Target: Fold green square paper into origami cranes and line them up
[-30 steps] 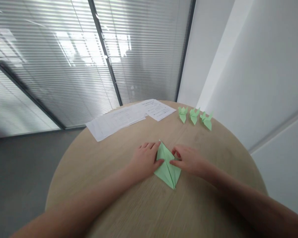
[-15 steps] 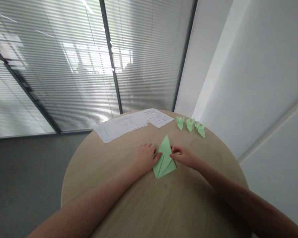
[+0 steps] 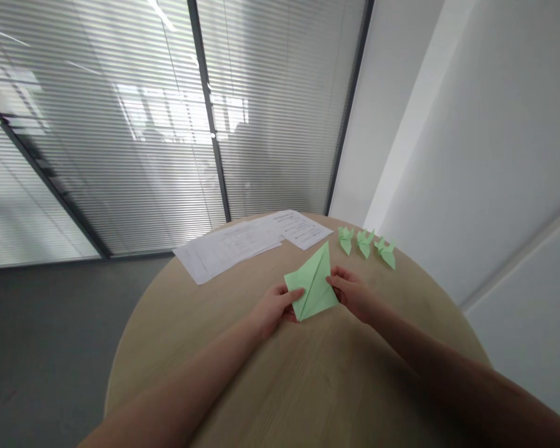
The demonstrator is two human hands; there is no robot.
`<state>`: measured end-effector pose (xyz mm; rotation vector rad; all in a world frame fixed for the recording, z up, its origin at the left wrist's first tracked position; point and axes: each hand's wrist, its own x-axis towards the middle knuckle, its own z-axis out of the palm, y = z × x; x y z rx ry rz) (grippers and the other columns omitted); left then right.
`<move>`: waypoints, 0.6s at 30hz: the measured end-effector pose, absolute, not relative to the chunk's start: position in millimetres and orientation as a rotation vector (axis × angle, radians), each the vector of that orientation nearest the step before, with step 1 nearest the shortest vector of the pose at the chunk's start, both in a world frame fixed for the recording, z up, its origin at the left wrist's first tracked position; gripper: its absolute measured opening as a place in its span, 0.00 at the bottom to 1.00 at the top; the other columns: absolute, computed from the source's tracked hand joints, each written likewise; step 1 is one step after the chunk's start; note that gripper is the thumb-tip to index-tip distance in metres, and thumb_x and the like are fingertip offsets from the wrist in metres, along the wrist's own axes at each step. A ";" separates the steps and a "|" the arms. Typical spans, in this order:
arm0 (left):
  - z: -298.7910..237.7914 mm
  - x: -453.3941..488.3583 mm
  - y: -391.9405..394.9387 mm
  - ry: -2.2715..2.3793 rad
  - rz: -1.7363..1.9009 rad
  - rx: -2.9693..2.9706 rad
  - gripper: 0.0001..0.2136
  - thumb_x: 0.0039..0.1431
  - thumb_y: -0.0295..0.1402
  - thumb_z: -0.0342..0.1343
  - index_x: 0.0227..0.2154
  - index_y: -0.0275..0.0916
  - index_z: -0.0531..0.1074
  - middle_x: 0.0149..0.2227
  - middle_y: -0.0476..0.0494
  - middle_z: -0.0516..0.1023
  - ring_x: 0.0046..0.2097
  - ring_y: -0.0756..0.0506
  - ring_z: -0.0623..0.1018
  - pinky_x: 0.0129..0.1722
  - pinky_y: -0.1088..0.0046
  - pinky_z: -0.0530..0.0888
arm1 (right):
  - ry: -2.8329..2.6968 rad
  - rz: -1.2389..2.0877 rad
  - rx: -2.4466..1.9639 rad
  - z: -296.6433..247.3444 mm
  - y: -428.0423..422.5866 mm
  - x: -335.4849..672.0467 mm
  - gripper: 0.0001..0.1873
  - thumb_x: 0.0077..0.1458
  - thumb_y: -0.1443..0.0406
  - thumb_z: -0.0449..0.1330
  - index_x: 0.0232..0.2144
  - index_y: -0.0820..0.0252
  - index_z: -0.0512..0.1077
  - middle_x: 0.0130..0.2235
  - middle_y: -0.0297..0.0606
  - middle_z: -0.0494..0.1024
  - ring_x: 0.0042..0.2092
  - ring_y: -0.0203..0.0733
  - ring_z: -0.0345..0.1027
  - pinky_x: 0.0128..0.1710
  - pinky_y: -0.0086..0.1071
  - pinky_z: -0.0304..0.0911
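Note:
Between my hands is a folded sheet of light green origami paper (image 3: 313, 283), its pointed tip directed away from me and a crease running down its middle. My left hand (image 3: 278, 305) pinches its left side, with the thumb on top and the fingers partly hidden beneath. At the right edge, my right hand (image 3: 350, 287) grips the paper between thumb and fingers. The paper appears lifted a little off the wooden table, tilted toward me.
Three green folded paper figures (image 3: 364, 242) stand in a row at the table's far right. White printed sheets (image 3: 233, 246) lie along the far edge of the round table (image 3: 177, 348). A white wall (image 3: 504, 155) rises on the right, and a glass partition with blinds (image 3: 270, 155) stands behind.
The green paper has been raised from the table and turned, and its left flap now spreads outward. My left fingers have moved from lying beside it to gripping underneath.

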<state>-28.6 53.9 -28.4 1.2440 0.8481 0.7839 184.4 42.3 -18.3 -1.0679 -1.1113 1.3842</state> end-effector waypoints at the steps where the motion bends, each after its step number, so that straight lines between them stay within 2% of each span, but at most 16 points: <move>1: -29.0 -28.4 52.3 0.841 0.776 1.213 0.25 0.52 0.51 0.63 0.41 0.31 0.76 0.37 0.33 0.81 0.35 0.42 0.80 0.33 0.68 0.77 | -1.088 1.390 -1.058 -21.9 41.9 181.5 0.20 0.46 0.53 0.69 0.29 0.56 0.64 0.24 0.27 0.68 0.24 0.33 0.62 0.25 0.28 0.61; 3: -29.1 -28.1 49.8 0.842 0.778 1.115 0.22 0.50 0.47 0.66 0.39 0.32 0.77 0.36 0.34 0.81 0.34 0.42 0.80 0.35 0.67 0.77 | -1.050 1.407 -1.039 -28.8 38.0 176.7 0.21 0.47 0.52 0.69 0.36 0.56 0.67 0.28 0.29 0.72 0.26 0.35 0.67 0.26 0.29 0.65; 5: -28.0 -27.6 48.1 0.864 0.794 1.062 0.20 0.49 0.45 0.67 0.38 0.32 0.77 0.34 0.36 0.82 0.35 0.41 0.81 0.37 0.65 0.77 | -1.062 1.481 -1.017 -34.1 32.0 173.3 0.26 0.48 0.51 0.69 0.45 0.54 0.70 0.32 0.33 0.76 0.30 0.40 0.72 0.27 0.34 0.70; 6: -27.3 -27.2 47.4 0.883 0.795 1.074 0.19 0.50 0.45 0.67 0.36 0.33 0.77 0.33 0.37 0.81 0.35 0.41 0.81 0.38 0.65 0.77 | -1.089 1.517 -1.019 -36.1 29.2 172.1 0.26 0.48 0.50 0.69 0.45 0.55 0.71 0.33 0.35 0.77 0.31 0.42 0.73 0.26 0.35 0.71; 8: -26.0 -26.3 46.3 0.905 0.754 1.165 0.17 0.53 0.45 0.64 0.32 0.33 0.77 0.30 0.38 0.80 0.36 0.40 0.81 0.39 0.64 0.76 | -1.128 1.544 -1.069 -39.2 24.9 170.2 0.24 0.48 0.47 0.69 0.39 0.59 0.74 0.31 0.38 0.77 0.28 0.41 0.72 0.23 0.33 0.71; 11: -23.3 -27.5 45.7 0.976 0.754 1.363 0.16 0.58 0.45 0.59 0.35 0.34 0.75 0.32 0.39 0.80 0.37 0.40 0.80 0.40 0.63 0.77 | -1.169 1.518 -1.138 -42.1 22.3 169.2 0.25 0.50 0.45 0.67 0.34 0.61 0.75 0.27 0.37 0.76 0.23 0.37 0.69 0.18 0.30 0.68; 15: -8.2 -37.3 42.2 1.395 1.286 1.773 0.12 0.58 0.38 0.58 0.42 0.37 0.69 0.38 0.40 0.76 0.38 0.43 0.76 0.36 0.64 0.76 | -1.217 1.491 -1.183 -43.3 20.6 170.2 0.26 0.51 0.44 0.64 0.33 0.62 0.74 0.23 0.33 0.74 0.17 0.34 0.64 0.13 0.27 0.64; 17: 3.0 -41.5 36.1 1.356 1.427 2.128 0.07 0.59 0.34 0.57 0.39 0.38 0.71 0.38 0.40 0.76 0.42 0.42 0.76 0.43 0.61 0.75 | -1.228 1.464 -1.204 -43.4 19.5 170.1 0.26 0.51 0.43 0.63 0.33 0.61 0.72 0.22 0.32 0.72 0.17 0.33 0.63 0.12 0.27 0.63; 18: 7.4 -42.2 31.9 1.258 1.373 2.284 0.04 0.62 0.33 0.55 0.37 0.39 0.72 0.37 0.42 0.77 0.42 0.43 0.76 0.44 0.62 0.75 | -1.240 1.447 -1.208 -43.4 18.9 169.6 0.26 0.52 0.43 0.63 0.34 0.61 0.72 0.22 0.31 0.71 0.17 0.33 0.63 0.13 0.27 0.63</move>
